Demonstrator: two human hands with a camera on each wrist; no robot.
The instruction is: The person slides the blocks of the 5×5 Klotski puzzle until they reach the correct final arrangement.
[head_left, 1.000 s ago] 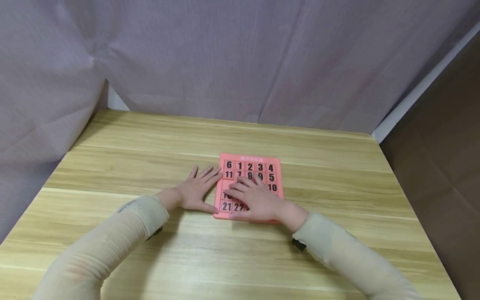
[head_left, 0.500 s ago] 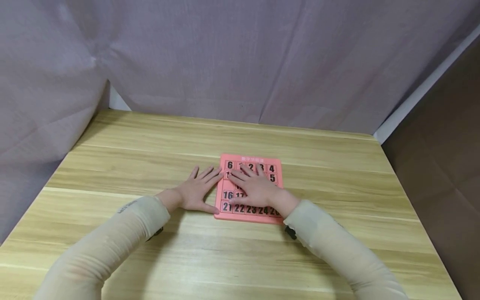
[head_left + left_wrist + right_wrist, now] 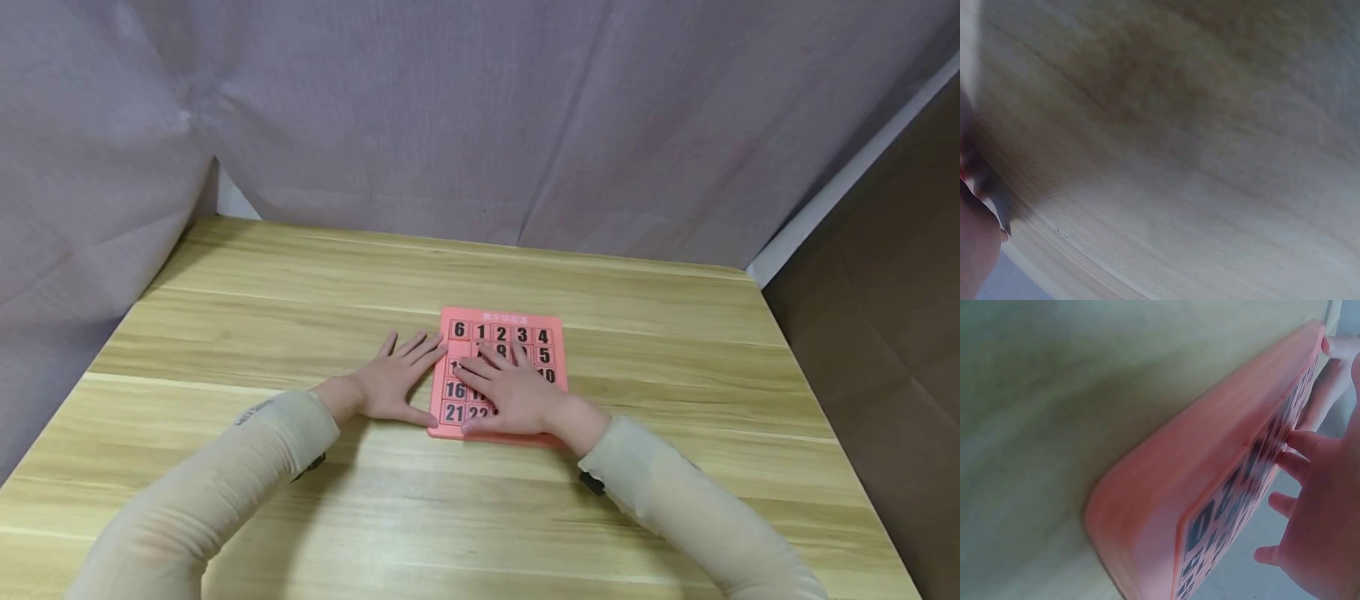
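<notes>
Pink number-tile puzzle (image 3: 501, 373); right hand (image 3: 512, 392) flat on tiles, left hand (image 3: 393, 382) flat alongside.

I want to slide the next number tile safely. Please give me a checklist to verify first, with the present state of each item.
1. Puzzle board lies flat on the table: ok.
2. Left hand steadies the board at its left edge: ok.
3. Right hand rests with straight fingers on the tiles: ok.
4. Empty slot visible, under tile 6: ok.
5. Which tile the fingertips press: cannot tell, the hand covers it.
6. Middle rows readable: not ok, hidden.
</notes>
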